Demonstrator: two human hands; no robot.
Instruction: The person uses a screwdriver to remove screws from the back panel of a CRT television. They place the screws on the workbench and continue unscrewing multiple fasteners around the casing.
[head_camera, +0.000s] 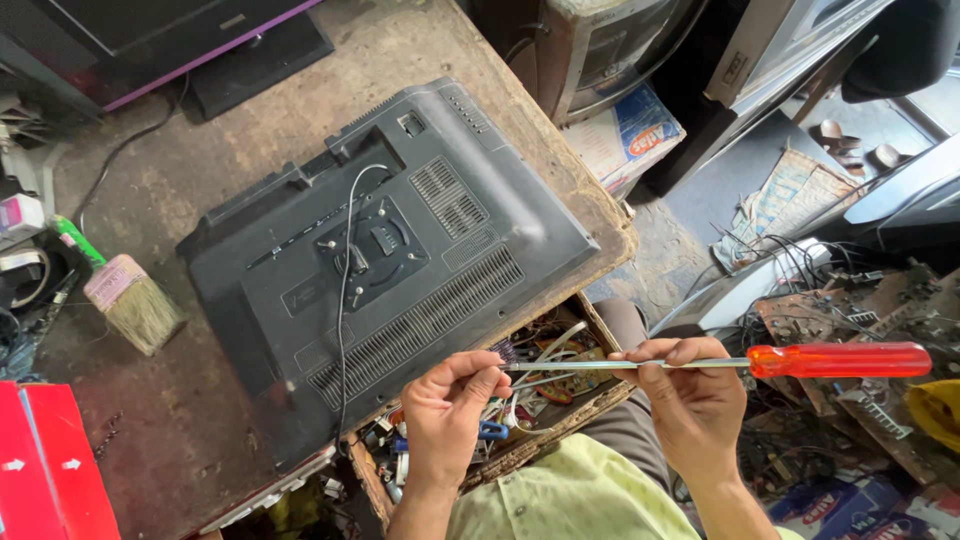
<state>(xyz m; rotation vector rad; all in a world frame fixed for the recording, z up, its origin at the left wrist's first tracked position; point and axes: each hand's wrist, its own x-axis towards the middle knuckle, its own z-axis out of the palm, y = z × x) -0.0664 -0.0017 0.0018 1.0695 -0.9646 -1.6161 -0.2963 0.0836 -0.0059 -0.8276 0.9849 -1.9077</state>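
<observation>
Cluttered repair bench (150, 420), television (400, 250) lying face down. Right hand (690, 395) grasps screwdriver (720, 363) shaft, orange handle far right. Left hand (450, 400) pinches its tip.

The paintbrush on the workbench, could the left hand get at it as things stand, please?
Probably yes: the left hand only pinches the screwdriver tip, and bare workbench lies beside the television toward the paintbrush.
</observation>
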